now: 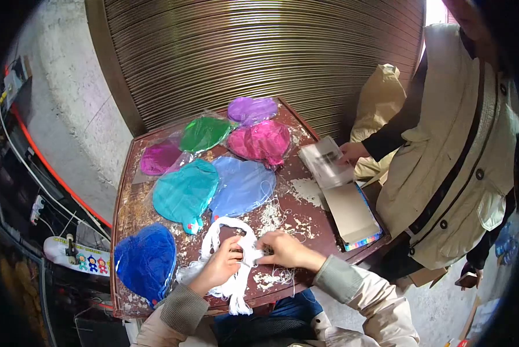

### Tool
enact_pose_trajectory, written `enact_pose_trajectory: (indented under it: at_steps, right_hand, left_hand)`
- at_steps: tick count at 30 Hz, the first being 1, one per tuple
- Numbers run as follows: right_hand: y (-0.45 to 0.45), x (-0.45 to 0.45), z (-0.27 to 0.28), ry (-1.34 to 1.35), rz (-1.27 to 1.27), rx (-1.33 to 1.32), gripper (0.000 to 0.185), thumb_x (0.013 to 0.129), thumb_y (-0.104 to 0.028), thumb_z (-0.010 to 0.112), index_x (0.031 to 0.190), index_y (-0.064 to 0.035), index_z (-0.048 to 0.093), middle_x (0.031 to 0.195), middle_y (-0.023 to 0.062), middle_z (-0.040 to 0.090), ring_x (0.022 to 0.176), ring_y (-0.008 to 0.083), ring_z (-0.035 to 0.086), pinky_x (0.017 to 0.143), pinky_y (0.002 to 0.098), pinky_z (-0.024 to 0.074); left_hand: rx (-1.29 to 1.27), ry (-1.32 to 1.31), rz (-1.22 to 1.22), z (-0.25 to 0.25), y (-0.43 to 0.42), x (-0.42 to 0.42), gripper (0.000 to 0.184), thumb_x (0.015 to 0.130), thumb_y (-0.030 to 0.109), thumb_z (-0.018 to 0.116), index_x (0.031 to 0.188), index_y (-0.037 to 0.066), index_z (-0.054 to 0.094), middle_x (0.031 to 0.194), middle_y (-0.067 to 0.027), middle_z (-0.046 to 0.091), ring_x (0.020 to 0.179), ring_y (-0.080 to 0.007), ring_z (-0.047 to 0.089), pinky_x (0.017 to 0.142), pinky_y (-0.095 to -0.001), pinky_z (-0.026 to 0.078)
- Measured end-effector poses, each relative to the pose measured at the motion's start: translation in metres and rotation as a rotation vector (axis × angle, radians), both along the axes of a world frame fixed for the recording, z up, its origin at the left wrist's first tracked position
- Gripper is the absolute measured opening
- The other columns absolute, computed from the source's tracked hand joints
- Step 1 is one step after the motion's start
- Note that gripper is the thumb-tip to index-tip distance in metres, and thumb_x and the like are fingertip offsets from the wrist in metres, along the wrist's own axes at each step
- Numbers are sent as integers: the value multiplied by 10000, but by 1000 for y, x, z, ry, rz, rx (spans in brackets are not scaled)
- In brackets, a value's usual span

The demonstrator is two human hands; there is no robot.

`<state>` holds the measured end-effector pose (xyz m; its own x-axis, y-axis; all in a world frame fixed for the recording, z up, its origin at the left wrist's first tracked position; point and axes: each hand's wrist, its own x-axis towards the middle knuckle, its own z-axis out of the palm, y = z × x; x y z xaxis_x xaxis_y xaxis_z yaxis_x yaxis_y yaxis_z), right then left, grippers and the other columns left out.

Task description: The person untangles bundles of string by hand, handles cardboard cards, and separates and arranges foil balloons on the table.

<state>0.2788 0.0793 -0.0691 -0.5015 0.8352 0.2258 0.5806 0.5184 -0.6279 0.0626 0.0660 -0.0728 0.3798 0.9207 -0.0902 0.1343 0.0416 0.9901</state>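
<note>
White yarn skein (240,292): lying at lower centre of frame, on a worn red-brown table (133,202). Left hand (220,267): curling its fingers narrowly, holding part of the skein. Right hand (286,250): bringing thumb and fingers close together at the skein's right edge; cannot tell if gripping. Loose string (272,217): trailing above the right hand. Dark blue bundle (146,263): sitting left of the skein. Teal bundle (185,192) and light blue bundle (243,184): lying above it. Co-worker's hand (353,152): touching a plastic sleeve (324,165), right of centre.
</note>
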Motion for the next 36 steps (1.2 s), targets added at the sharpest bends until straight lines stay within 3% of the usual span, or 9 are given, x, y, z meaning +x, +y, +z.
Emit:
enact_pose_trajectory:
  at_steps: [7, 11, 17, 21, 24, 26, 29, 31, 36]
  right_hand:
    - [7, -4, -25, -40, -20, 31, 102, 785, -130, 628, 829, -44, 594, 820, 43, 601, 701, 164, 560, 670, 275, 467]
    - [4, 2, -9, 444, -40, -502, 47, 817, -94, 580, 826, -48, 581, 786, 19, 579, 661, 107, 522, 627, 218, 438]
    - [7, 2, -11, 683, -89, -609, 46, 842, -68, 544, 836, -51, 587, 781, 9, 584, 626, 53, 476, 573, 165, 399]
    - [5, 2, -10, 488, -13, -527, 63, 835, -45, 535, 847, -57, 595, 772, 24, 601, 603, 54, 483, 538, 167, 389]
    - [4, 20, 21, 166, -84, -402, 65, 810, -56, 560, 854, -66, 607, 779, 44, 621, 598, 112, 531, 540, 227, 429]
    - [9, 49, 13, 21, -260, 24, 93, 788, -103, 620, 867, -61, 644, 789, 59, 633, 591, 157, 555, 547, 263, 443]
    - [-2, 79, 20, -125, -385, -90, 162, 774, -241, 662, 804, -81, 663, 707, 60, 630, 564, 206, 567, 549, 304, 459]
    - [-21, 81, 26, -475, -402, -369, 289, 759, -383, 641, 781, -95, 650, 687, 61, 619, 598, 250, 595, 583, 350, 489]
    - [-76, 42, 16, -493, -262, -415, 329, 765, -398, 625, 761, -69, 635, 658, 73, 622, 590, 243, 596, 568, 337, 487]
  left_hand:
    - [201, 576, -34, -8, -11, -20, 399, 730, 24, 631, 1091, 51, 464, 833, -78, 578, 691, -170, 562, 612, -269, 449]
    - [255, 847, -91, 3, -10, -12, 264, 755, 107, 641, 990, 31, 547, 757, -46, 590, 618, -169, 561, 568, -270, 441]
    - [176, 658, -92, 4, -5, -23, 198, 779, 153, 626, 918, 17, 585, 807, -64, 597, 656, -174, 561, 582, -265, 436]
    - [370, 480, 122, 4, -13, -16, 210, 788, 152, 613, 956, 28, 590, 876, -86, 592, 707, -189, 565, 626, -272, 441]
    - [449, 578, 87, 4, -13, -11, 211, 780, 142, 616, 958, 30, 595, 906, -92, 585, 726, -200, 564, 650, -283, 442]
    - [533, 682, 61, 6, -13, -6, 213, 772, 132, 619, 960, 32, 601, 936, -99, 577, 745, -210, 563, 673, -294, 443]
    - [682, 739, -39, 12, -15, 1, 214, 752, 118, 625, 945, 26, 601, 937, -100, 573, 734, -217, 559, 683, -305, 445]
    - [825, 798, -128, 12, -17, 6, 216, 732, 103, 632, 930, 21, 602, 938, -101, 569, 723, -224, 555, 693, -316, 446]
    - [516, 833, 16, 3, -8, -2, 188, 711, 93, 623, 891, 44, 598, 881, -69, 564, 715, -235, 561, 678, -313, 458]
